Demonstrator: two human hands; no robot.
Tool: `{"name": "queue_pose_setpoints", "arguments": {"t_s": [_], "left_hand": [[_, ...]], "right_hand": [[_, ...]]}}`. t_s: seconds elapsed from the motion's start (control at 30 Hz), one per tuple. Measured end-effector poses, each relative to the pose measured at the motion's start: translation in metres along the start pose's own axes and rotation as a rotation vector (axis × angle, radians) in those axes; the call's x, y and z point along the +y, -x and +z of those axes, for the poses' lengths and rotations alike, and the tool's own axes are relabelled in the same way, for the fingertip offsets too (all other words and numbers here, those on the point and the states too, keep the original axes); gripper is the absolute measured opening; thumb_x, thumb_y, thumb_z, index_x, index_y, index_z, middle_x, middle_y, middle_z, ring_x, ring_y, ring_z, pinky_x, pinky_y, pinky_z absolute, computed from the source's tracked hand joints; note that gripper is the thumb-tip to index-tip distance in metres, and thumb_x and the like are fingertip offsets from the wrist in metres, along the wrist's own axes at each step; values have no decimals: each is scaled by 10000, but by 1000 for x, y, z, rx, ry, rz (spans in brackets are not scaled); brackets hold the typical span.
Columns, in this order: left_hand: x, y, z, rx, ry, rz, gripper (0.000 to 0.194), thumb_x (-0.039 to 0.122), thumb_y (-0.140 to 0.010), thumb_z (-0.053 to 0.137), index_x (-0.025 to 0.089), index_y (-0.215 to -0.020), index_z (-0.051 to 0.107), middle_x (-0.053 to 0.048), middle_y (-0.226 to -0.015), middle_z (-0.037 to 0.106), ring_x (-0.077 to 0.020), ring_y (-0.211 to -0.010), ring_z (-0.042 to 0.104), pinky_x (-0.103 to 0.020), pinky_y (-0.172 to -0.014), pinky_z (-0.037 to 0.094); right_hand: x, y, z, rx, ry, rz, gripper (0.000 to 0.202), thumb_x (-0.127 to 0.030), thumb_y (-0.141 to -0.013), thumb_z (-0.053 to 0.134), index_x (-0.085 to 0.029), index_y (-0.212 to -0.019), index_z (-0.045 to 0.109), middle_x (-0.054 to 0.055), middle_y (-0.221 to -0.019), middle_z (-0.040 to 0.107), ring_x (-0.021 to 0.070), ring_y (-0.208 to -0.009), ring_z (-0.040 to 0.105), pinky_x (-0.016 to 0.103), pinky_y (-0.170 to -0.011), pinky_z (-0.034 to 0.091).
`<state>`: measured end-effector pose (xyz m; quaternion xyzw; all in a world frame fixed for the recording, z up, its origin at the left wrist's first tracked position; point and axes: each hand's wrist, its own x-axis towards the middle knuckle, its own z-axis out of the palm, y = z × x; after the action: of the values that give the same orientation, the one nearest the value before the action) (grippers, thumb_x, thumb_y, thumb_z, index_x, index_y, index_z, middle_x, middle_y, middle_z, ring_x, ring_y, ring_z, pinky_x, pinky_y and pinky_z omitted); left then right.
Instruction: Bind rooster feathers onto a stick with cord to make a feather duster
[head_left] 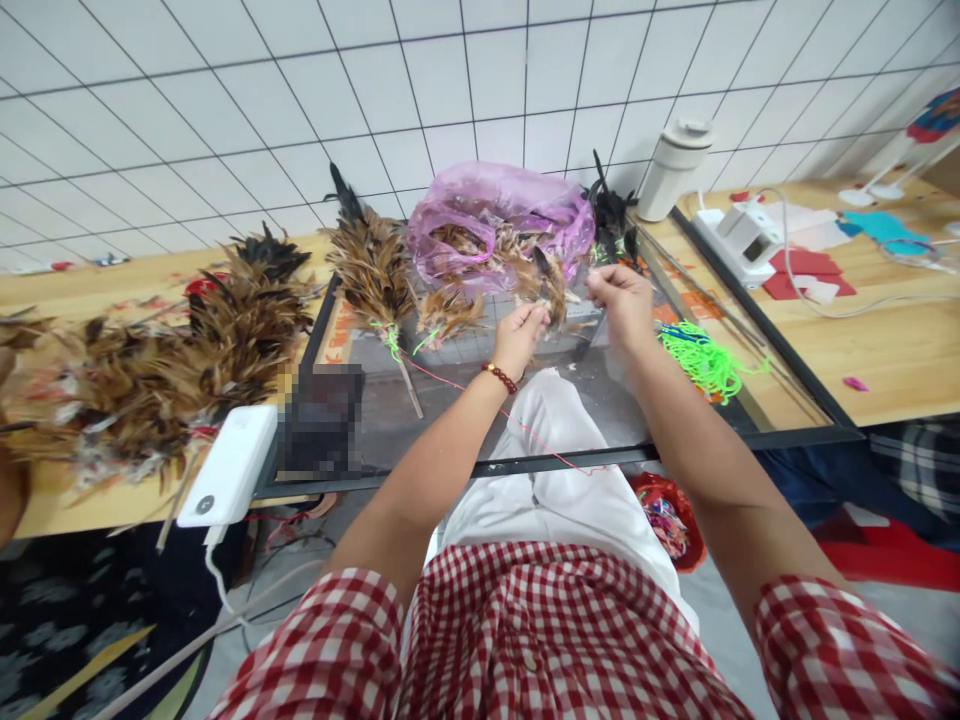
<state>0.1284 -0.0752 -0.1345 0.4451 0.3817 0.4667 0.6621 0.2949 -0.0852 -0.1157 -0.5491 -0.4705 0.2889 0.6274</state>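
Observation:
My left hand, with a beaded bracelet at the wrist, pinches a small bunch of brown feathers above the glass-topped frame. To its right my right hand is raised with thumb and fingers pressed together; whatever it holds is too small to make out. Behind both hands lies a pink plastic bag full of feathers. A feather bundle on a stick, tied with green cord, lies to the left, beside a smaller feather bunch. A red thread runs across the glass under my left forearm.
Many brown feathers cover the left table. A white power bank sits at the frame's left edge. Green cords, a white bottle and a power strip stand right. Below is a red basket.

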Motion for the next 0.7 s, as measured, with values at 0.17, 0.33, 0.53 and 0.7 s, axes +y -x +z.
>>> {"name": "queue_pose_setpoints", "arguments": {"t_s": [0.17, 0.33, 0.53, 0.7], "left_hand": [[9, 1, 0, 19, 121, -117, 341, 242, -1054, 564, 171, -722, 523, 91, -512, 374, -18, -409, 249, -163, -435, 167], [6, -2, 1, 47, 116, -94, 339, 289, -1031, 623, 174, -727, 529, 86, -530, 402, -15, -423, 298, -148, -429, 218], [6, -2, 2, 54, 95, -77, 325, 257, -1026, 625, 175, -722, 544, 87, -515, 408, -15, -423, 300, -144, -424, 216], [4, -4, -1, 46, 121, -85, 331, 268, -1046, 589, 175, -733, 530, 87, -533, 417, -13, -422, 316, -143, -432, 224]], "right_hand": [[-20, -2, -79, -41, 368, -41, 195, -373, -747, 783, -194, -706, 718, -12, -604, 605, 107, -565, 474, 284, -592, 370], [-27, 11, -136, -2, 680, 6, 58, -232, -766, 803, -177, -748, 792, -7, -600, 647, 124, -573, 527, 307, -631, 425], [-46, 33, -137, 121, 472, 77, 128, -269, -769, 835, -166, -715, 781, 37, -655, 685, 121, -604, 539, 311, -653, 457], [-60, 112, -198, -419, 450, 294, 477, -724, -640, 890, -252, -654, 824, 157, -701, 747, 203, -600, 666, 360, -587, 539]]}}
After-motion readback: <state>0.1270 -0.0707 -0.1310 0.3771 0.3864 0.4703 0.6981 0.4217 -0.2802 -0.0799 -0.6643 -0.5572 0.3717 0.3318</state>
